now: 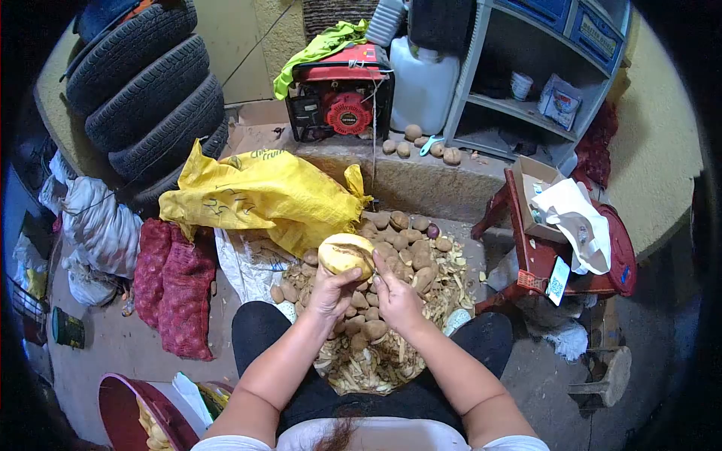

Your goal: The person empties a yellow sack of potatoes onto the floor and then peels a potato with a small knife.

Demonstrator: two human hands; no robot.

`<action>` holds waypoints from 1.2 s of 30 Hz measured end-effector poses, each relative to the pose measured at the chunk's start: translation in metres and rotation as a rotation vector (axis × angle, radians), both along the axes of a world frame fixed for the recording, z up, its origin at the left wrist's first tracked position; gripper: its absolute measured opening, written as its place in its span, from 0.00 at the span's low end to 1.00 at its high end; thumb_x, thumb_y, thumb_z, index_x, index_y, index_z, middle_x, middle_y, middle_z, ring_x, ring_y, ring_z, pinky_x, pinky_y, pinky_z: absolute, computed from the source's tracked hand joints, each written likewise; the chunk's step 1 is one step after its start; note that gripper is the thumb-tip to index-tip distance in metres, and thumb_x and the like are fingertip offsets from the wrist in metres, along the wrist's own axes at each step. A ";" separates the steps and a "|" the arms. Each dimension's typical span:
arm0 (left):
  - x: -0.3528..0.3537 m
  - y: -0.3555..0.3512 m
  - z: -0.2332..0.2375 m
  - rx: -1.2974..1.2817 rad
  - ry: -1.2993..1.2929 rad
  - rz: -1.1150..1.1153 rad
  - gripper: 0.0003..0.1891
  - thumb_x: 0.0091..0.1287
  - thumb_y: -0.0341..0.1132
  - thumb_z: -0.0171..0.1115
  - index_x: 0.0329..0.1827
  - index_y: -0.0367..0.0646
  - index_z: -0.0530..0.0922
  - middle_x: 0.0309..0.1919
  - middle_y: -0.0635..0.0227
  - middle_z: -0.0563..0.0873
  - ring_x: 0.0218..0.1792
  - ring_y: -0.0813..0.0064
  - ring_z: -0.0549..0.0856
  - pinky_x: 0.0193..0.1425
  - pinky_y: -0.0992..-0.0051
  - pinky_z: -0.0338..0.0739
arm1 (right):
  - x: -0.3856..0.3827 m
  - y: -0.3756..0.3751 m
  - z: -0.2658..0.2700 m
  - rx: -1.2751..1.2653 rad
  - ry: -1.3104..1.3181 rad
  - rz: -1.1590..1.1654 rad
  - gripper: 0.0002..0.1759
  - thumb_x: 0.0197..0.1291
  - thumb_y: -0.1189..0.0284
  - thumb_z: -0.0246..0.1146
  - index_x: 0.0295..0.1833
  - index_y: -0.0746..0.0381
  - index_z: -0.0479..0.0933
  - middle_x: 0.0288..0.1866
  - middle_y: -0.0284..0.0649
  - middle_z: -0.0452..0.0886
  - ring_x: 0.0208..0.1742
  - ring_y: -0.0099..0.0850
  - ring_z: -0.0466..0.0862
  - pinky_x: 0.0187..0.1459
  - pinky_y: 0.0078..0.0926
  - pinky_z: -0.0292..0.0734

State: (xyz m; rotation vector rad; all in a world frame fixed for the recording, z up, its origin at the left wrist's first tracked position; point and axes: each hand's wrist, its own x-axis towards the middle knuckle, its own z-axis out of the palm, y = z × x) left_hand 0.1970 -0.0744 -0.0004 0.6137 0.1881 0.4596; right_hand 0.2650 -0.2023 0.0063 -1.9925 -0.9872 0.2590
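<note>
My left hand (329,295) is closed around a large, mostly peeled potato (342,254), pale yellow with a brown strip across its top. Close against the potato's right side is my right hand (398,302), its fingers drawn together. Whatever those fingers hold, if anything, is hidden. Below both hands lies a heap of unpeeled potatoes (423,279) on the floor. Potato peels (376,370) are piled between my knees and scattered along the heap's right side.
A yellow sack (259,192) lies behind the heap, with red mesh bags (184,293) on the left. A maroon tub (113,406) holds pale pieces at lower left. A red stool (538,255) carries a box. A light-blue peeler (430,145) rests on the ledge.
</note>
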 end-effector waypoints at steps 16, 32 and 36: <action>-0.004 0.021 -0.007 -0.122 -0.031 -0.149 0.34 0.45 0.23 0.66 0.58 0.38 0.63 0.51 0.60 0.75 0.55 0.61 0.73 0.63 0.58 0.64 | 0.012 -0.004 -0.004 0.113 -0.087 -0.078 0.11 0.62 0.69 0.49 0.30 0.64 0.67 0.17 0.51 0.74 0.21 0.50 0.76 0.24 0.44 0.70; -0.005 0.023 -0.015 -0.148 -0.073 -0.211 0.32 0.47 0.22 0.67 0.57 0.42 0.65 0.48 0.63 0.77 0.50 0.65 0.78 0.55 0.63 0.73 | -0.003 -0.001 0.001 -0.022 -0.120 -0.097 0.11 0.62 0.69 0.48 0.32 0.65 0.68 0.19 0.54 0.74 0.23 0.53 0.75 0.26 0.47 0.69; -0.006 0.024 -0.006 -0.108 -0.101 -0.232 0.31 0.47 0.21 0.66 0.56 0.40 0.65 0.47 0.62 0.77 0.49 0.66 0.78 0.55 0.63 0.73 | -0.001 0.000 -0.007 0.060 -0.011 -0.005 0.11 0.62 0.69 0.48 0.34 0.66 0.68 0.20 0.56 0.73 0.24 0.54 0.75 0.27 0.46 0.69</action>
